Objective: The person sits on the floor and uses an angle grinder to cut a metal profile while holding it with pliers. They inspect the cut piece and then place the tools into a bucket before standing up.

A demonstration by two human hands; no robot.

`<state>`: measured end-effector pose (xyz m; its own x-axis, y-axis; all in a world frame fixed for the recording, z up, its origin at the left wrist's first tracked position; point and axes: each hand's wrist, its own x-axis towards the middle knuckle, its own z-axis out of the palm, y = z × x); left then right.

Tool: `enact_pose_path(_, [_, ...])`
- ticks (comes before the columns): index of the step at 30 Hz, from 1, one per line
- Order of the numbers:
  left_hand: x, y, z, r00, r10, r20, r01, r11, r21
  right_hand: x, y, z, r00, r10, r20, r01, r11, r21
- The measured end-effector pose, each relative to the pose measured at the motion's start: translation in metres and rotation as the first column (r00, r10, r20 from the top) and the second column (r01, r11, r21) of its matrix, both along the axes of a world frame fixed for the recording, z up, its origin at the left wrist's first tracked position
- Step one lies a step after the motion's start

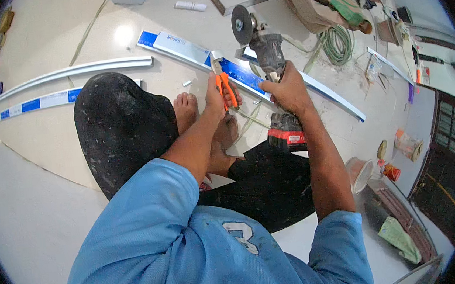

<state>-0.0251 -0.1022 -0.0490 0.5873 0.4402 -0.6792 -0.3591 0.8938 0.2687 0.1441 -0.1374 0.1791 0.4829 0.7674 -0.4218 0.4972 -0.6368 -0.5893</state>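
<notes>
My left hand [214, 97] is closed around orange-handled pliers [226, 92]. A small bent metal piece [216, 55] sits at the tip of the pliers, above a long metal profile [176, 48] with blue and white film on the floor. In my right hand [291, 92] is a cordless angle grinder [270, 53], held by its body. Its dark disc [242, 25] points away from me, clear of the small piece, and its red and black battery [286, 129] is towards me. Whether the disc is spinning, I cannot tell.
Two more profiles [86, 69] lie to the left. A small metal offcut [187, 83] is by my bare foot. Farther off are a metal square [250, 3], a coiled green hose [338, 46] and a cardboard box [302, 5]. A bucket [359, 174] stands at right.
</notes>
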Motion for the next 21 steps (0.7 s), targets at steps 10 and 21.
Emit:
enact_pose_path(10, [-0.007, 0.007, -0.011, 0.998, 0.028, -0.060, -0.029, 0.999, -0.028, -0.025, -0.008, -0.027, 0.992, 0.120, 0.036, -0.111, 0.973, -0.202])
enact_pose_path(21, [-0.009, 0.004, -0.007, 0.996, 0.026, -0.080, -0.028, 0.999, -0.021, -0.032, -0.017, -0.022, 0.994, 0.055, -0.094, -0.083, 0.939, -0.334])
